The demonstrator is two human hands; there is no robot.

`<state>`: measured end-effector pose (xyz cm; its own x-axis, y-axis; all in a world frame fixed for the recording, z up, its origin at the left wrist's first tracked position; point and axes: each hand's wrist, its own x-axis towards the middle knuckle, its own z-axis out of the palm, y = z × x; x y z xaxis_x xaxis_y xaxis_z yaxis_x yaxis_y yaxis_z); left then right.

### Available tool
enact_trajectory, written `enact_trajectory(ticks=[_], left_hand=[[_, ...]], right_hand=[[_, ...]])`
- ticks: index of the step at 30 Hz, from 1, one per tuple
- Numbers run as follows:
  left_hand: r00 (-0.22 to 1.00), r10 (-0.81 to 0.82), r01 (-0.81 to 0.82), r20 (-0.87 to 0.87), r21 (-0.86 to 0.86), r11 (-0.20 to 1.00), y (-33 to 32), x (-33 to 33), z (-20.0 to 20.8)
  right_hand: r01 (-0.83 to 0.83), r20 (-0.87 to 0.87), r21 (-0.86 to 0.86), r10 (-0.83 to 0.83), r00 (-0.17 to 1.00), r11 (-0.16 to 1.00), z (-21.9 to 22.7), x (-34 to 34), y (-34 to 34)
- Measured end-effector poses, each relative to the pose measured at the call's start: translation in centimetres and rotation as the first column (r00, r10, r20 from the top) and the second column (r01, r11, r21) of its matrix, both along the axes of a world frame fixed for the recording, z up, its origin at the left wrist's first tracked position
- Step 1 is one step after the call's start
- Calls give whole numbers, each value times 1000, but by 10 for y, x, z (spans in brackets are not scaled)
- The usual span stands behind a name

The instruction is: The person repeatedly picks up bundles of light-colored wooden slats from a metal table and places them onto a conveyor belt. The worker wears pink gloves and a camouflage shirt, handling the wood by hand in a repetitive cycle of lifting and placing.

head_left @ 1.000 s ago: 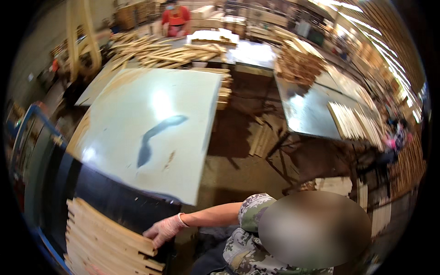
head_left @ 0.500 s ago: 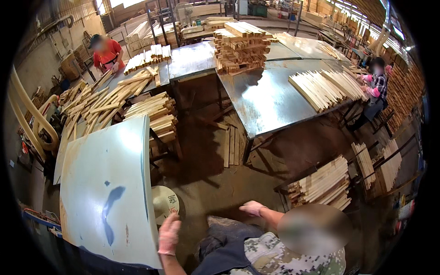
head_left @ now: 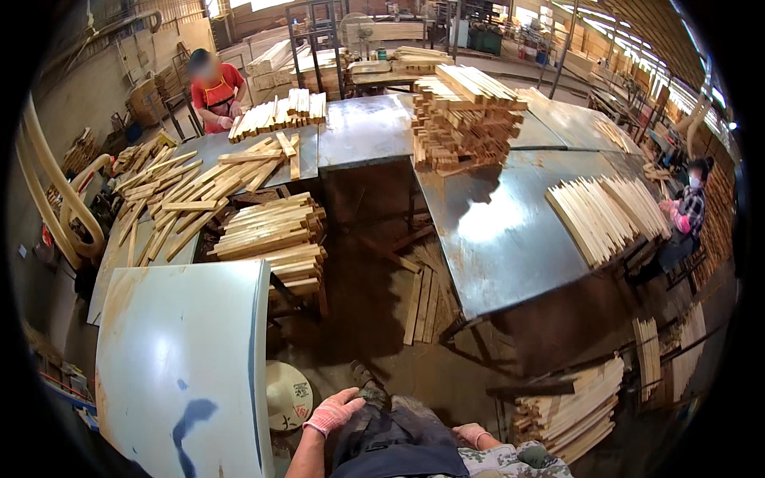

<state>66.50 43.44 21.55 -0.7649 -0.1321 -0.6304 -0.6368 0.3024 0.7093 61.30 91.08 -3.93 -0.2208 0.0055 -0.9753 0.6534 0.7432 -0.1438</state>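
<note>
One pale counter (head_left: 211, 334) with a blue-grey stain (head_left: 189, 430) fills my near left; beyond it I see loose sticks (head_left: 187, 205) and a co-worker in red (head_left: 219, 94). Then come stacked sticks (head_left: 271, 229), and a round pale disc (head_left: 283, 392) just beside the counter's edge. Near it the left hand (head_left: 333, 410), pink-gloved, shows beside dark trousers (head_left: 382, 442), its grip relaxed, fingers extended. The right hand (head_left: 475, 435) is half hidden beside a camouflage sleeve (head_left: 522, 460); whether its grip is apart or together I cannot tell. Farther right, a metal counter (head_left: 514, 267) bears a tall wood pile (head_left: 462, 123) and rows of pale strips (head_left: 594, 219), while a low wood stack (head_left: 575, 406) lies nearest that hand
</note>
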Motion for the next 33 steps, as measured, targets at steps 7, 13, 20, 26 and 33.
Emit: enact_trajectory(ticks=[7, 13, 20, 26, 33], left_hand=[[996, -74, 69, -41, -108, 992, -114, -163, -19], [973, -219, 203, -68, -187, 961, -174, -295, 5], [974, -227, 227, -11, -50, 973, -214, -424, -10], [967, -220, 236, 128, -127, 963, -264, -529, -29], [998, 36, -31, 51, -88, 996, -334, -644, -4]], right_hand=[[-86, -143, -252, 51, 988, 964, 99, -194, -132], [511, 56, -570, -590, 806, 644, 108, -338, -227], [371, -95, -179, -392, 915, 911, 81, -410, -292], [231, -176, -86, -243, 954, 969, 17, -506, -314], [502, -143, -260, -547, 825, 825, 61, -710, -404]])
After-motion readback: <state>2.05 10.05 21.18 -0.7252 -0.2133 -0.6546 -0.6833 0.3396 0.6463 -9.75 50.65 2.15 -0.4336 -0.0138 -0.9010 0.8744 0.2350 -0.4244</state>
